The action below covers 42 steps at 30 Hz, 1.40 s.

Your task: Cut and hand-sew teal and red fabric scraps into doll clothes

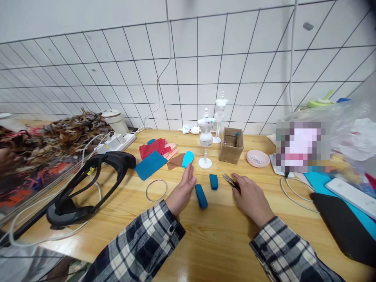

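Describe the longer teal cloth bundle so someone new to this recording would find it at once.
On the wooden table, find the nearer white dress form, then come toward the person wearing the camera. Just right of the left hand lies the dark teal bundle. It is longer, and closer to the wearer, than the shorter teal bundle beside it.
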Motion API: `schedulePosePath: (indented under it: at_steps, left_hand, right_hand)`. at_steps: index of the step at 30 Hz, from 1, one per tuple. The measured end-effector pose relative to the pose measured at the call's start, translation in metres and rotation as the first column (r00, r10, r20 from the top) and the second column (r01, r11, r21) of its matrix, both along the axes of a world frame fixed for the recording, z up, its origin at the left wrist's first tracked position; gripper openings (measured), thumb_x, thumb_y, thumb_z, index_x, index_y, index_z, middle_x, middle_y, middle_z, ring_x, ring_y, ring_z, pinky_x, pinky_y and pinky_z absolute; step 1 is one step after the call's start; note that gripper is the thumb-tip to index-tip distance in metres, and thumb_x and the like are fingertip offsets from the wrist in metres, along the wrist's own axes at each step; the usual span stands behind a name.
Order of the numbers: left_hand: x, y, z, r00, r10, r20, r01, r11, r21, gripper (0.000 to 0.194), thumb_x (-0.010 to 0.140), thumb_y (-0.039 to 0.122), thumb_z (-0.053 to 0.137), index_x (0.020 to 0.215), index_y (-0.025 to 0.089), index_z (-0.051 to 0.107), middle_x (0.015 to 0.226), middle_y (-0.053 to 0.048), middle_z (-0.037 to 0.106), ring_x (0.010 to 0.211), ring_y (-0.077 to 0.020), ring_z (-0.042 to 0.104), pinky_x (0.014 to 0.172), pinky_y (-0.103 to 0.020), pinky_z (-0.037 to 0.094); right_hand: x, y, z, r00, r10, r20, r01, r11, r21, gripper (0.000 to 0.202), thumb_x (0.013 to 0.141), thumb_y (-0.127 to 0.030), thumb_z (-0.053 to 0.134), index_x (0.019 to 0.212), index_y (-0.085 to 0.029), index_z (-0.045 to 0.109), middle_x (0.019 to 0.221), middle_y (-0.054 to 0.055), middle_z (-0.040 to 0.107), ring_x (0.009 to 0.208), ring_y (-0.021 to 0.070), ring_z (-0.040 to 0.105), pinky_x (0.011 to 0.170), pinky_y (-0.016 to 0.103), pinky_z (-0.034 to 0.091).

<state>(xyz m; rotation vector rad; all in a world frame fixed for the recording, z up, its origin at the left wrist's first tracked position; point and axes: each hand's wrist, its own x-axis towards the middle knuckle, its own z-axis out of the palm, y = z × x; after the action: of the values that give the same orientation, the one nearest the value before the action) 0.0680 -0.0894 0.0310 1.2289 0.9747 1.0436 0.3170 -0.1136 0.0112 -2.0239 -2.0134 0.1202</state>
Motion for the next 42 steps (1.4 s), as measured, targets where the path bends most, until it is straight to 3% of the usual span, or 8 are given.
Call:
schedulePosePath:
  at_steps: [4,9,14,24,30,34,39,42]
  left_hand:
    - [-0.021,0.019,0.000,0.766,0.276,-0.581,0.100,0.842,0.531,0.051,0.087,0.031,0.058,0.137,0.027,0.047,0.144,-0.008,0.046,0.135,-0.0269,0.037,0.114,-0.047,0.024]
    - [-0.022,0.060,-0.009,0.432,0.481,-0.763,0.138,0.800,0.583,0.047,0.085,0.023,0.057,0.132,0.020,0.054,0.143,-0.012,0.049,0.129,-0.0298,0.043,0.107,-0.047,0.033]
    - [-0.020,0.078,-0.017,0.430,0.490,-0.759,0.041,0.829,0.558,0.028,0.085,0.028,0.059,0.110,0.024,0.069,0.112,-0.008,0.071,0.112,-0.0304,0.056,0.101,-0.047,0.034]
    - [-0.034,0.070,-0.001,0.629,0.582,-0.515,-0.214,0.767,0.605,0.032,0.093,0.038,0.044,0.101,0.017,0.067,0.102,-0.009,0.071,0.097,-0.0230,0.061,0.087,-0.034,0.044]
    - [-0.007,0.021,0.005,0.829,0.185,-0.528,0.044,0.919,0.391,0.013,0.085,0.030,0.050,0.079,0.019,0.055,0.071,0.002,0.060,0.068,-0.0154,0.057,0.063,-0.025,0.044]
    - [0.001,0.013,0.002,0.716,0.173,-0.676,0.174,0.894,0.413,0.014,0.085,0.033,0.053,0.080,0.021,0.056,0.071,0.002,0.059,0.065,-0.0154,0.055,0.061,-0.026,0.043]
    - [-0.037,0.036,0.014,0.459,0.638,-0.618,-0.006,0.698,0.716,0.019,0.083,0.021,0.050,0.097,0.019,0.063,0.100,-0.008,0.065,0.099,-0.0245,0.058,0.089,-0.038,0.045]
    - [-0.064,0.043,0.022,0.366,0.493,-0.789,0.197,0.788,0.584,0.032,0.076,0.018,0.053,0.105,0.022,0.066,0.113,-0.008,0.064,0.106,-0.0273,0.058,0.095,-0.041,0.044]
  right_hand:
    - [-0.001,-0.001,0.003,1.000,0.009,-0.015,-0.008,0.997,0.081,0.043,0.086,-0.021,0.052,0.129,-0.018,0.053,0.115,0.011,0.063,0.103,0.0285,0.056,0.084,0.042,0.043]
    - [-0.028,-0.010,0.012,0.920,0.386,-0.071,-0.367,0.911,0.189,0.038,0.089,-0.023,0.049,0.126,-0.022,0.057,0.126,0.007,0.061,0.117,0.0245,0.051,0.104,0.042,0.035]
    - [-0.050,-0.022,0.008,0.799,0.597,-0.074,-0.597,0.802,0.032,0.049,0.089,-0.036,0.054,0.137,-0.032,0.048,0.144,0.004,0.049,0.131,0.0292,0.042,0.111,0.058,0.022]
    - [-0.022,0.000,-0.003,0.942,0.331,-0.055,-0.324,0.940,0.111,0.050,0.095,-0.036,0.044,0.143,-0.023,0.041,0.146,0.012,0.046,0.137,0.0298,0.037,0.109,0.064,0.021]
    - [-0.022,-0.003,0.006,0.894,0.402,-0.201,-0.333,0.893,0.303,0.042,0.094,-0.035,0.048,0.133,-0.021,0.049,0.134,0.010,0.056,0.125,0.0251,0.049,0.107,0.050,0.036]
    - [-0.023,-0.005,0.005,0.846,0.476,-0.241,-0.376,0.853,0.363,0.040,0.091,-0.032,0.052,0.130,-0.021,0.050,0.131,0.009,0.059,0.122,0.0235,0.051,0.105,0.045,0.040]
    - [-0.025,-0.005,0.002,0.838,0.490,-0.241,-0.388,0.845,0.369,0.035,0.089,-0.021,0.052,0.124,-0.022,0.056,0.127,0.008,0.061,0.119,0.0229,0.053,0.106,0.046,0.040]
    - [-0.026,-0.004,0.003,0.837,0.487,-0.249,-0.388,0.850,0.355,0.033,0.088,-0.018,0.052,0.120,-0.021,0.058,0.123,0.008,0.063,0.116,0.0229,0.054,0.104,0.045,0.041]
